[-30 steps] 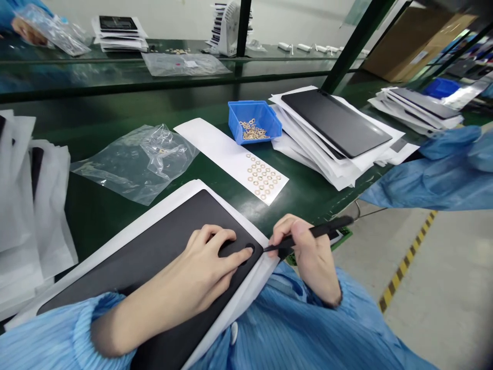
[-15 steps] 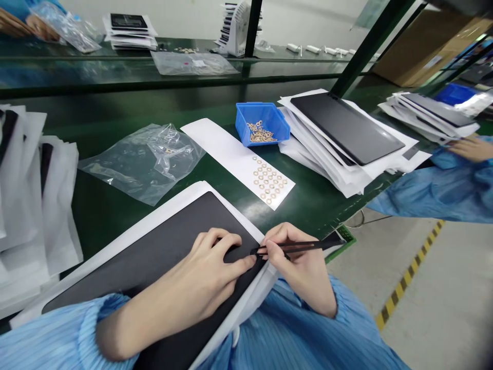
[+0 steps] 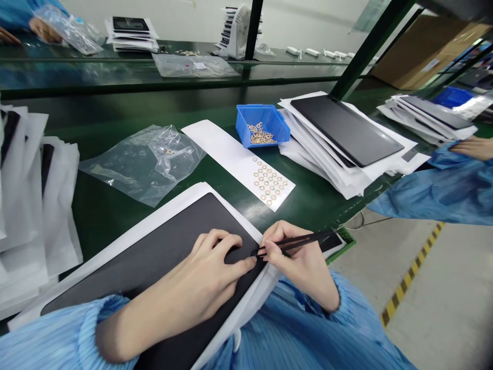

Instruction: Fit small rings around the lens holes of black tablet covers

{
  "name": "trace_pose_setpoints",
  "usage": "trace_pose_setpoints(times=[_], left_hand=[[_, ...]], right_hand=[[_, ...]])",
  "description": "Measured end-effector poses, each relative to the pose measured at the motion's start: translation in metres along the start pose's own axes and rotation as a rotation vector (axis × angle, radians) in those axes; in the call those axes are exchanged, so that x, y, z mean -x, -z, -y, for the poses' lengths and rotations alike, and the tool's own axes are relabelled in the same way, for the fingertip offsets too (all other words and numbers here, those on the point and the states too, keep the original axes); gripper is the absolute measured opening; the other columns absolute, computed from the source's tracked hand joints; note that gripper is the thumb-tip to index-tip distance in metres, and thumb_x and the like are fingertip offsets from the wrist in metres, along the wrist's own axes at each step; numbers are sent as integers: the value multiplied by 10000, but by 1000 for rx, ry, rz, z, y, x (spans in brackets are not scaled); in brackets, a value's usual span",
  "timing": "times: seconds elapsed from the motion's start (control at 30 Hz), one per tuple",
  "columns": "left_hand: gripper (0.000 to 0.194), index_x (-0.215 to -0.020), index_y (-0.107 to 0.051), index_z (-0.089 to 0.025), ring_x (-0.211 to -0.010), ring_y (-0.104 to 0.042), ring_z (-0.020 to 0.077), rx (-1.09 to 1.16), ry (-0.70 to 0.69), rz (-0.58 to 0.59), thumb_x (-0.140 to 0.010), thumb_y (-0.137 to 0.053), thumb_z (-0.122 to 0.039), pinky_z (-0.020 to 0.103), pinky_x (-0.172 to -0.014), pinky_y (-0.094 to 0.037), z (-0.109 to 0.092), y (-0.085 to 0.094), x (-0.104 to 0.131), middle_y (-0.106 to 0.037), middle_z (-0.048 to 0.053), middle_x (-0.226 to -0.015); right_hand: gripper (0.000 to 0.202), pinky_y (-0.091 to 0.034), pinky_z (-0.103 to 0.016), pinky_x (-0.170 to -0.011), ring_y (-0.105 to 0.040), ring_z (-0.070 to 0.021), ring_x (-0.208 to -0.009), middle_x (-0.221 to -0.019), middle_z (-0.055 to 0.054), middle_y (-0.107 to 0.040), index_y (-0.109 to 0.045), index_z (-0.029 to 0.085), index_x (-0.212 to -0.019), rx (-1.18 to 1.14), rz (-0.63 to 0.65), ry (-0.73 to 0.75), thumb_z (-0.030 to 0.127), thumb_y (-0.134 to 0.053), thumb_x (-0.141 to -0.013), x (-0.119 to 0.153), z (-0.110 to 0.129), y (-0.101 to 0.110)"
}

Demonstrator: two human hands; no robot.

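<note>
A dark flat panel [image 3: 169, 241] lies on white sheeting [image 3: 154, 213] at the bench's near edge. My left hand [image 3: 215, 267] rests on the panel, fingers bent, thumb reaching toward its right corner; nothing plainly shows in its grip. My right hand [image 3: 296, 257] is closed round black tweezers [image 3: 308, 238], whose tips meet the panel's corner beside my left thumb. Whatever is between the tips is too small to tell. Beyond the panel, a white strip [image 3: 227, 154] carries rows of small tan rings [image 3: 269, 180]. A blue bin [image 3: 264, 110] holds more rings.
Clear plastic bag [image 3: 142, 164] lies behind the panel. Wrapped panels [image 3: 38, 205] stand at left; a stack of panels [image 3: 346, 128] lies at right. Another person's sleeve [image 3: 442, 185] reaches in at right, and another person's hand [image 3: 45, 30] shows at top left.
My right hand has tilted slightly, and the rear end of the tweezers has swung up a little. My left hand stays in place.
</note>
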State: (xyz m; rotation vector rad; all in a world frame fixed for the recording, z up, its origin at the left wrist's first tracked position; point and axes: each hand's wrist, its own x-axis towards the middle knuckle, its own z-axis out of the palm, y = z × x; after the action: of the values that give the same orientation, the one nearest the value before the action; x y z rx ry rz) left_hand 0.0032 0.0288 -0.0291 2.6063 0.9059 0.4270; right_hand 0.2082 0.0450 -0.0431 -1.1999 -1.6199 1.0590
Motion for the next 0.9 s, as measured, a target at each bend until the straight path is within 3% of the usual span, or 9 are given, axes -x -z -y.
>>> trace_pose_setpoints(times=[0.7,0.9], left_hand=[[404,-1205,-569,-193,-1039,-477,292,-26,-2,-14,-853,-460,-27,408,-771,-502,2,-2,-1,-518,118,-1077],[404,-1219,-538,-212,-1063,-447,294,-5,18,-27,-880,-410,-35,440,-801,-491,2,-8,3,-491,116,-1118]], right_hand=[[132,-490,-246,-533,-585,-125,-549,-627,9,-608,-517,200,-633,5,-61,-5,149,-576,-740,5,-2,-3],[134,-487,-249,-526,-569,-126,-549,-631,0,-608,-514,206,-641,22,-56,7,162,-576,-751,4,-1,-4]])
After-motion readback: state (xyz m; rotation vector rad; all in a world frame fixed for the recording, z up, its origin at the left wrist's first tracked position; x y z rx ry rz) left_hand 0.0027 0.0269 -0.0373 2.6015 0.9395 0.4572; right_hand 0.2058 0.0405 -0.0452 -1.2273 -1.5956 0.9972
